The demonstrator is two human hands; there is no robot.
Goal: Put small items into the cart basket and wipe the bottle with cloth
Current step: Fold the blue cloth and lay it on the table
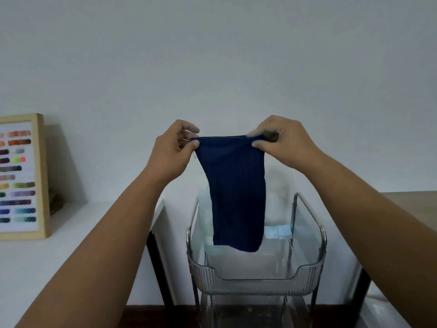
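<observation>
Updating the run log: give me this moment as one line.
left hand: pinches cloth corner | right hand: pinches other corner | dark blue cloth: hangs over clear cart basket | bottle: not clearly visible

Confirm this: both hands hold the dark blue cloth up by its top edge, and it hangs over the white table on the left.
Not quite. In the head view the left hand and right hand do pinch the dark blue cloth by its top edge, but it hangs over the clear cart basket, not the white table.
</observation>
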